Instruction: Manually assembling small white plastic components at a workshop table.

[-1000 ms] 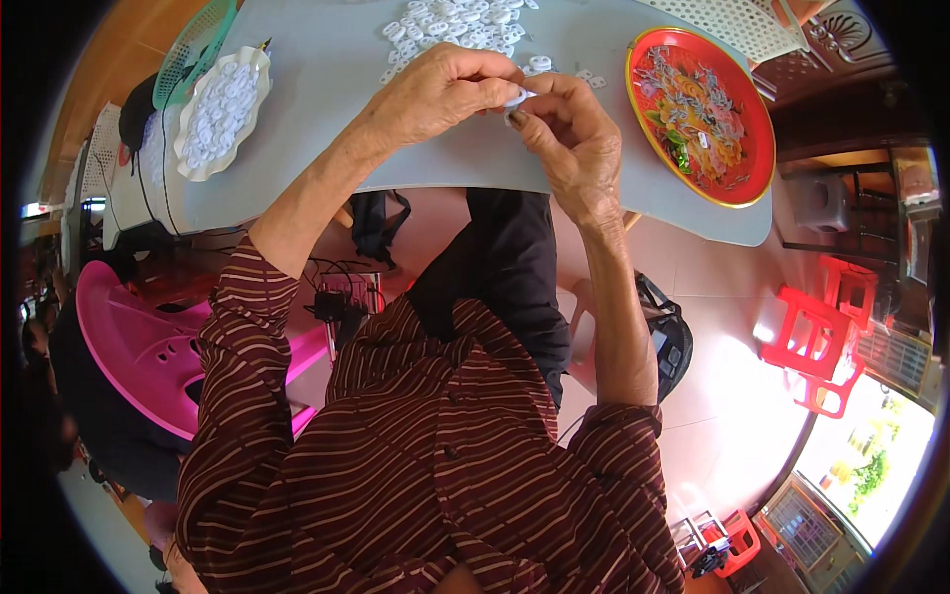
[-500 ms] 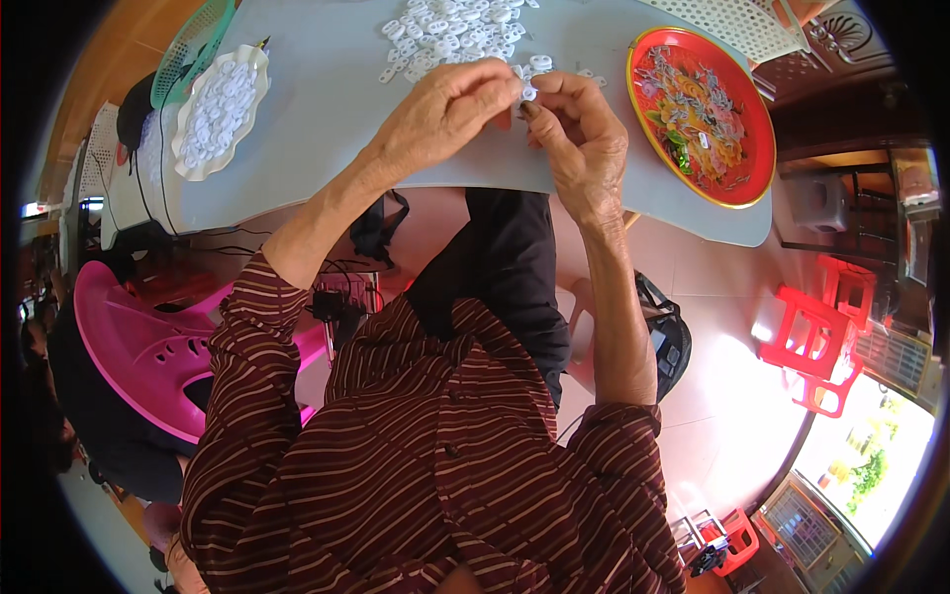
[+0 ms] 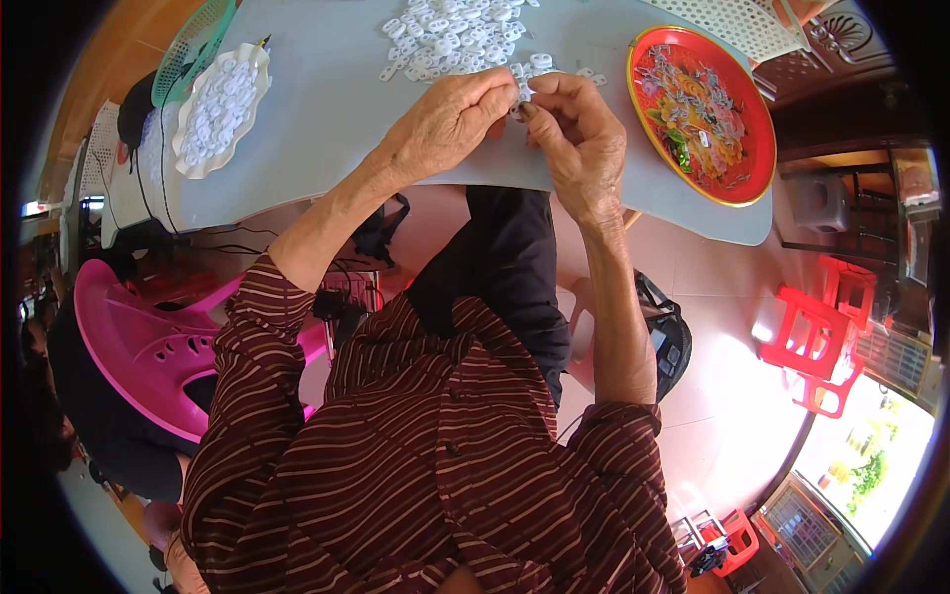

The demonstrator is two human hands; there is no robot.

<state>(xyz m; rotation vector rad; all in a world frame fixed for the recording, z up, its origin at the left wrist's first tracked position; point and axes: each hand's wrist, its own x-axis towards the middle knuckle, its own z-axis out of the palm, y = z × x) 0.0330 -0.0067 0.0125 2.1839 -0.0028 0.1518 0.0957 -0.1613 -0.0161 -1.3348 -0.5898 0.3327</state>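
Observation:
My left hand (image 3: 447, 121) and my right hand (image 3: 582, 137) meet over the table's near edge, with fingertips almost touching. Pinched between them is a small white plastic piece (image 3: 516, 111), mostly covered by the fingers. The right thumb and forefinger are closed on it, and the left thumb and forefinger press at its other side. Just beyond the hands lies a heap of similar white pieces (image 3: 450, 38), with a few loose white pieces (image 3: 540, 61) nearer to me. To the right, a round red tray (image 3: 641, 119) with a flower pattern holds many thin metal bits and a white piece.
A scalloped white dish (image 3: 259, 94) full of white pieces stands on the grey-blue table (image 3: 317, 109) at left, beside a green mesh basket (image 3: 188, 54). A white perforated basket (image 3: 727, 25) is at far right, near another person's hand (image 3: 804, 10). A pink chair (image 3: 139, 346) stands at lower left.
My left hand has turned slightly and its wrist has shifted a little right and toward me. The right hand stays nearly in place, still pinching.

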